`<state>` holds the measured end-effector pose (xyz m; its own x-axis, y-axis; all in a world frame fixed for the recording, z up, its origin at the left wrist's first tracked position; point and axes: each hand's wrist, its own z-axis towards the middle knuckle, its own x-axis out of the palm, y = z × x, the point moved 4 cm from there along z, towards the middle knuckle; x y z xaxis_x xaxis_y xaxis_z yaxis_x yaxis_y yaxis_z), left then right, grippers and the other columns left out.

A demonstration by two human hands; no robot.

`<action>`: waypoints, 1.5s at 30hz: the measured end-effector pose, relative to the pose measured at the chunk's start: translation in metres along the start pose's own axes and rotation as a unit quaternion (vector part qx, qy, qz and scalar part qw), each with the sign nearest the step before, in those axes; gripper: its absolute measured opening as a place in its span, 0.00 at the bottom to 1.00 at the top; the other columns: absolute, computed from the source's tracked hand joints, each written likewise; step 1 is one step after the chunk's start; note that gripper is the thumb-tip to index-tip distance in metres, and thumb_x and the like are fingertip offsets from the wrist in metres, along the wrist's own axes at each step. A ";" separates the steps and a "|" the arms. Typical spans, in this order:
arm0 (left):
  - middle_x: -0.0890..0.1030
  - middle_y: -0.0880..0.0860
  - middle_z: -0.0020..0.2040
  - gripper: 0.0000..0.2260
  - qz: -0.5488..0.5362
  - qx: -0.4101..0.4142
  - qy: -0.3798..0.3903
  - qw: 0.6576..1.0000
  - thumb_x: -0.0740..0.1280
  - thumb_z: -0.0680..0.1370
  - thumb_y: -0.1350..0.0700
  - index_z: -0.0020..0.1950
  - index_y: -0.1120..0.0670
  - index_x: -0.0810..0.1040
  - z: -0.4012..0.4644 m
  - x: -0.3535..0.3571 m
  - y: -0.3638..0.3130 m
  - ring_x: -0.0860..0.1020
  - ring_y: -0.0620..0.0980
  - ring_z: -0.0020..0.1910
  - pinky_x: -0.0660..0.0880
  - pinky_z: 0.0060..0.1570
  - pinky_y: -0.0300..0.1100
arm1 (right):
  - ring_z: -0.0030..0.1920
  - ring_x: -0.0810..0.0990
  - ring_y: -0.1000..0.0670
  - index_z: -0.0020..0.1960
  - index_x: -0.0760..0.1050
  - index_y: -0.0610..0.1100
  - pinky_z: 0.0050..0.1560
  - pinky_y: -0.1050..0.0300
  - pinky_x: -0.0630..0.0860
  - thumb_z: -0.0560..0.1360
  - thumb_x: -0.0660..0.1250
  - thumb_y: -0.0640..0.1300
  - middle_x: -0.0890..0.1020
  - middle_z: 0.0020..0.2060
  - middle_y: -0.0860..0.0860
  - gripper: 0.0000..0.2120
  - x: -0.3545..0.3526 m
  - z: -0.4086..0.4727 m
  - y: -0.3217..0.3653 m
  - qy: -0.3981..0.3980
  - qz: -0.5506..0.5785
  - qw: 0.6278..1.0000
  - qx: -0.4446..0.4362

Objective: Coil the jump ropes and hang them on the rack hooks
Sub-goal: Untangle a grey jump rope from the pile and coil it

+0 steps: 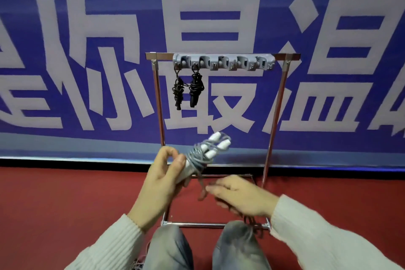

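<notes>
A person's left hand (163,173) has its grip closed round a half-wound grey rope (202,153) near the rack (221,59); the blurred right hand (238,195) apparently pinches its loose tail. Two black ropes (188,90) hang far left. Finish winding, then hook it.

You have three jump ropes in sight: two black ropes (180,90) (195,89) hanging coiled up beyond your grip, and one grey rope (198,156) bundled in your left hand (163,178). That bundle shows three white handle tips (214,136) (224,143) (210,154) above your fingers (a fourth cannot be made out). One rack (221,56) stands ahead of your two hands, with your right hand (243,196) below the bundle. Its grey hook strip (223,62) has five holders; two are filled.
</notes>
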<state>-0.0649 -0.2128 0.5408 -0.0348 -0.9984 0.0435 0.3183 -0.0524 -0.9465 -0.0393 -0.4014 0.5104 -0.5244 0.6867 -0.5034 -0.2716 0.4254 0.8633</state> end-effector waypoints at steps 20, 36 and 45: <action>0.71 0.53 0.33 0.25 -0.197 -0.035 0.016 0.980 0.71 0.74 0.36 0.55 0.57 0.77 -0.011 -0.020 -0.004 0.63 0.44 0.26 0.56 0.26 0.36 | 0.25 0.68 0.53 0.48 0.79 0.44 0.25 0.58 0.66 0.82 0.66 0.52 0.72 0.28 0.54 0.12 -0.023 -0.006 0.002 0.021 -0.023 0.999 0.038; 0.86 0.47 0.49 0.27 0.609 -0.028 0.116 0.785 0.44 0.77 0.28 0.65 0.38 0.71 -0.031 -0.018 0.044 0.82 0.58 0.52 0.78 0.49 0.50 | 0.42 0.83 0.58 0.48 0.86 0.52 0.50 0.51 0.80 0.77 0.73 0.51 0.86 0.39 0.59 0.05 -0.072 -0.001 0.049 -0.008 -0.222 0.975 -0.017; 0.66 0.54 0.25 0.23 -0.023 -0.149 0.263 0.953 0.70 0.71 0.30 0.40 0.49 0.83 -0.036 -0.014 -0.003 0.58 0.44 0.21 0.55 0.25 0.33 | 0.38 0.80 0.48 0.52 0.84 0.60 0.49 0.53 0.79 0.83 0.66 0.42 0.81 0.37 0.48 0.13 -0.026 0.003 0.000 0.138 -0.033 0.990 -0.007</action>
<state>-0.0993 -0.1977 0.5318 -0.5376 -0.8432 -0.0040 0.0234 -0.0103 -0.9997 -0.0230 -0.4176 0.5239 -0.7058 0.4694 -0.5305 -0.3222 0.4543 0.8306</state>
